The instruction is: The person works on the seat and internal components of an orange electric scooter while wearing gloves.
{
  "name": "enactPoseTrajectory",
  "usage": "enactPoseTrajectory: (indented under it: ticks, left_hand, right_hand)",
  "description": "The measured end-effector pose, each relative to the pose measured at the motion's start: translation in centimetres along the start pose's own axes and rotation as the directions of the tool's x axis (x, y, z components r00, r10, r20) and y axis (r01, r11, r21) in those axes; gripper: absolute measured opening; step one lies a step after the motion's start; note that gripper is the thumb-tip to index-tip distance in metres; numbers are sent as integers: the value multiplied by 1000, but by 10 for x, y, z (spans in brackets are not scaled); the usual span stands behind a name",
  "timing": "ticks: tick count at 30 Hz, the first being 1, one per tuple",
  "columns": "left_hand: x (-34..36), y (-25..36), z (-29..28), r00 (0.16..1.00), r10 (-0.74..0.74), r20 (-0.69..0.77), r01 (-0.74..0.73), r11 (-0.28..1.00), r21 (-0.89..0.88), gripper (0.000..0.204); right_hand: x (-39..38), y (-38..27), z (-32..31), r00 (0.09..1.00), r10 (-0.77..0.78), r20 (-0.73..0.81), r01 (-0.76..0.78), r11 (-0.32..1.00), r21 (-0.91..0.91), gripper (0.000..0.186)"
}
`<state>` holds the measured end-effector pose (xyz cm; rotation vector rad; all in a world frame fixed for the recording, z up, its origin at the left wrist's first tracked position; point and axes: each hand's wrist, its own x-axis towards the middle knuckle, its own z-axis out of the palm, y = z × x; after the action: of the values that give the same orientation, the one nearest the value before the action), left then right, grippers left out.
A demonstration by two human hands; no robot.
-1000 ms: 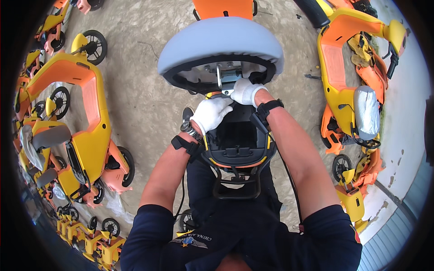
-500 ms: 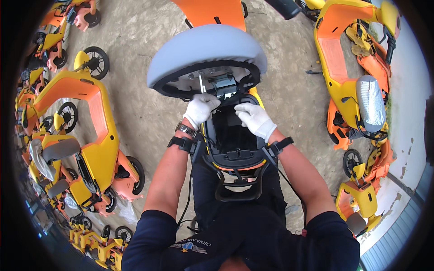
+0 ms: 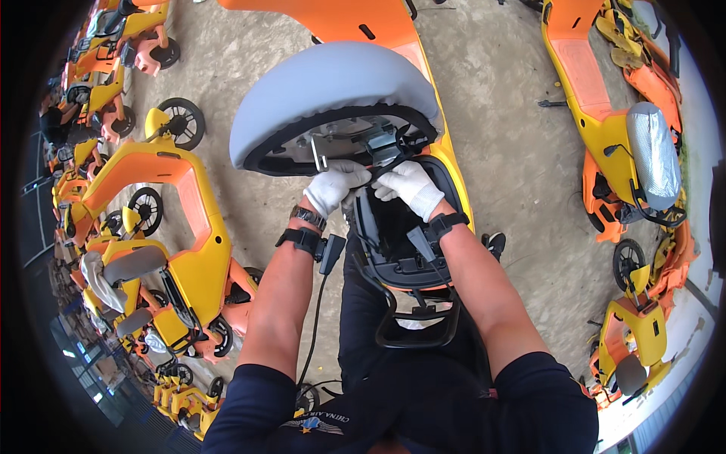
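The person's right hand [image 3: 411, 189], clear of the left hand [image 3: 335, 188] half a second ago, now nearly meets it beneath the raised grey seat [image 3: 340, 83], above the open storage bin [image 3: 393, 227]; how tightly either grip closes, or on what, cannot be told

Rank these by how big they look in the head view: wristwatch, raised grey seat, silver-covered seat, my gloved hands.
1. Raised grey seat
2. Silver-covered seat
3. Left hand and right hand: too alike to rank
4. Wristwatch
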<state>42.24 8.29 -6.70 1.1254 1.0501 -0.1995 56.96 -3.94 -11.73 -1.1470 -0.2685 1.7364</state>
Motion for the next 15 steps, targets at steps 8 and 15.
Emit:
enactPoseTrajectory:
  ticks: [8,15]
  left_hand:
    - [0,-20,10,977,154,-150,-162,986,-40,22]
    - [-8,-38,8,710,296,-639,-404,915,-25,18]
  right_hand:
    - [-36,-20,-11,952,15,-307,-109,950,-292,23]
    - [-55,-30,-73,792,-119,-599,263,952,158,12]
